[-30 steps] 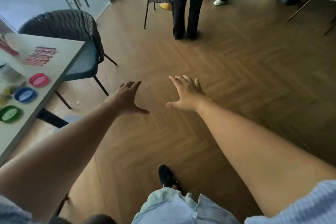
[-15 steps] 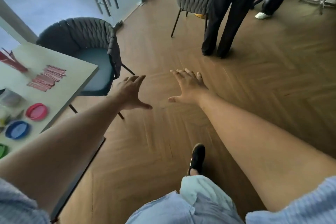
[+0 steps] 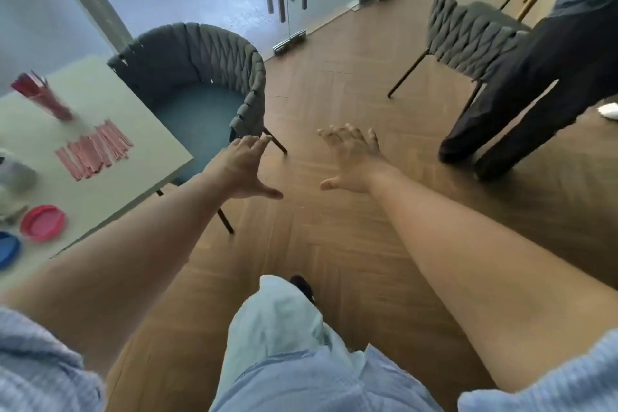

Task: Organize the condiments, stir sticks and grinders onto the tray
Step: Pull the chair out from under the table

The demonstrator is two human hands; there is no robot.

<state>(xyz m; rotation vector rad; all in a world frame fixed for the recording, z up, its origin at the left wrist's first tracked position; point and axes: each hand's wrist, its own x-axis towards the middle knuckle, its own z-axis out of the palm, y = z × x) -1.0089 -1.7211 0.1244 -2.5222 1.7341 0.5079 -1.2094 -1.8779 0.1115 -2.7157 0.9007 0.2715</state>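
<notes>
My left hand [image 3: 245,167] and right hand [image 3: 354,160] are spread and hold nothing, over the floor [image 3: 334,237] at the centre of the frame. The stir sticks [image 3: 93,152] lie loose on the table [image 3: 110,100] at the left. I see no tray; I judge the work is not yet begun.

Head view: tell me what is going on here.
A person stands on the wooden floor, both arms stretched forward. The left hand and right hand are open, fingers spread, holding nothing. The table lies to their left, bearing a row of pink stir sticks, a red cup of more sticks, a pink disc and a blue disc. A grey chair stands beside the table. No tray is in view.
</notes>
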